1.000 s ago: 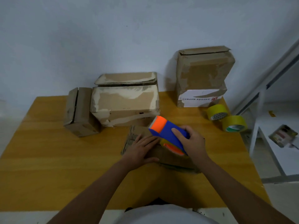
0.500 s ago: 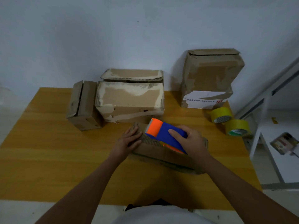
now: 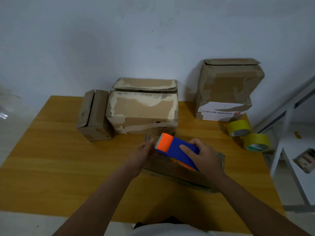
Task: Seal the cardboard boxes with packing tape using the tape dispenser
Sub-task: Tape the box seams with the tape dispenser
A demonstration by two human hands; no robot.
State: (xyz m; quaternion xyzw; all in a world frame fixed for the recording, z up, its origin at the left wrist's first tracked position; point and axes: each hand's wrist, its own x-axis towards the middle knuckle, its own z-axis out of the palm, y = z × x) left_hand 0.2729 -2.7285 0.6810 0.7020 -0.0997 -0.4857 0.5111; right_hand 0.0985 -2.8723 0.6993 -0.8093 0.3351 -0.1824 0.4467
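A flat cardboard box (image 3: 172, 169) lies in the middle of the wooden table (image 3: 59, 159). My right hand (image 3: 202, 155) grips the blue and orange tape dispenser (image 3: 173, 147) above the box, its orange toothed end pointing far-left. My left hand (image 3: 144, 155) is at the box's left end, right beside the dispenser's orange end, its fingertips blurred and partly hidden behind the dispenser.
Behind stand a small box on its side (image 3: 94, 116), a wide worn box (image 3: 144, 109) with a raised flap, and a tall box (image 3: 226, 89) with a white label. Two yellow tape rolls (image 3: 238, 127) (image 3: 257, 142) lie at the right edge. A white shelf (image 3: 298, 150) stands right of the table.
My left hand slid from the middle of the flat box to its left end, up to the dispenser's orange tip. The dispenser moved slightly toward the far left.
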